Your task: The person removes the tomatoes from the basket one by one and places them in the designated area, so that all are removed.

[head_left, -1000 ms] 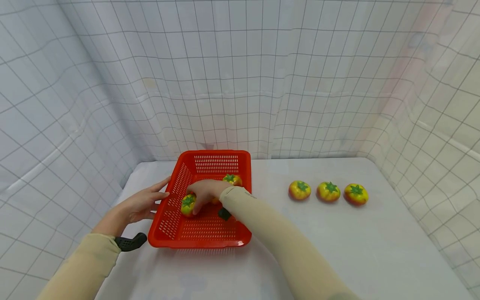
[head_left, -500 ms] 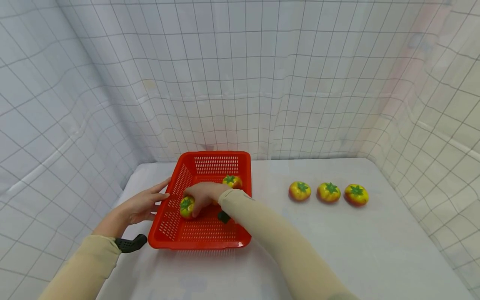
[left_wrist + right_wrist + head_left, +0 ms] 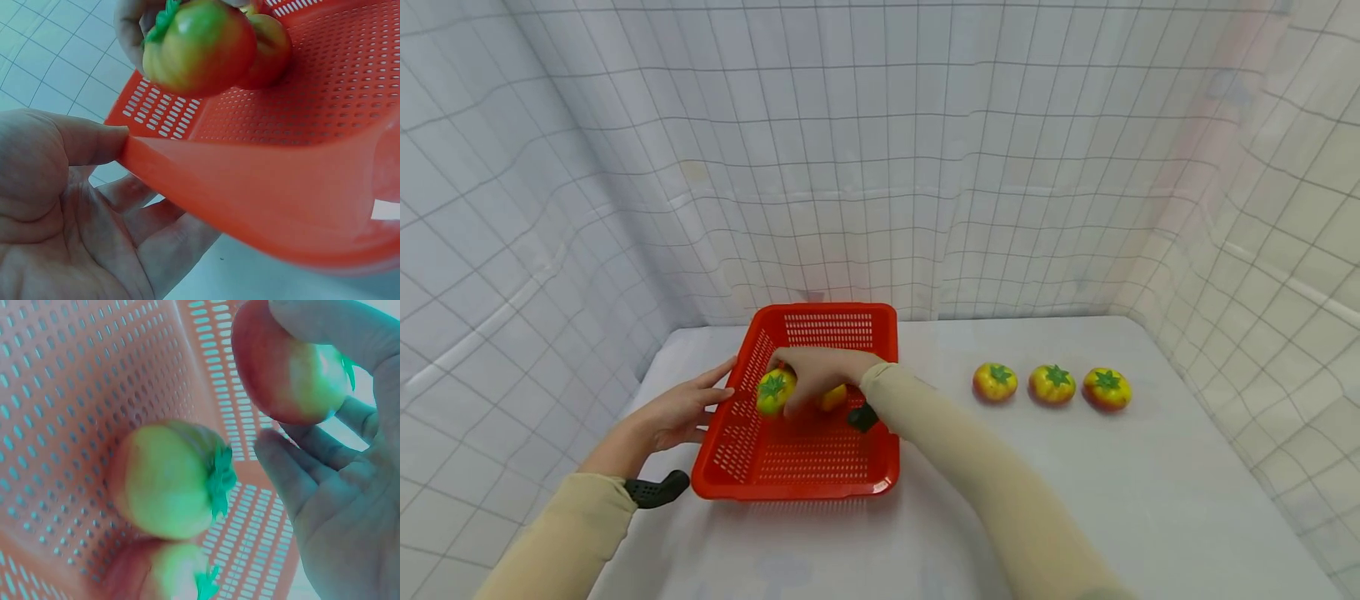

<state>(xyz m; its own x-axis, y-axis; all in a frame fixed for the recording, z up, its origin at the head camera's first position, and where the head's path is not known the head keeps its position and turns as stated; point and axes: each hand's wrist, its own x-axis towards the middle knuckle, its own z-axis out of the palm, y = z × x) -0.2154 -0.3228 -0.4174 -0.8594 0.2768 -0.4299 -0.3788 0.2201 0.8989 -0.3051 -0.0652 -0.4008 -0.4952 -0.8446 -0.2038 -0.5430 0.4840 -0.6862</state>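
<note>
A red perforated plastic basket [image 3: 816, 483] stands on the left half of the table. My left hand [image 3: 681, 412] holds its left side; in the left wrist view the thumb lies at the rim and the fingers reach under it outside. With thumb and fingers, my right hand [image 3: 816, 375] grips a ribbed red-yellow tomato [image 3: 775, 392] with a green leafy top, raised inside the basket near its left wall. Two more tomatoes are in the basket: one tomato [image 3: 169, 481] and, touching it, another tomato [image 3: 156, 572]. In the head view the right hand hides much of them.
Three similar tomatoes sit in a row right of the basket: a left tomato [image 3: 995, 383], a middle tomato [image 3: 1052, 385] and a right tomato [image 3: 1107, 389]. White grid-patterned curtains [image 3: 880, 167] enclose the white table [image 3: 1037, 492] at the back and both sides.
My right hand has lifted the tomato from the basket floor, up and slightly away from me. The left hand keeps its place at the basket's side.
</note>
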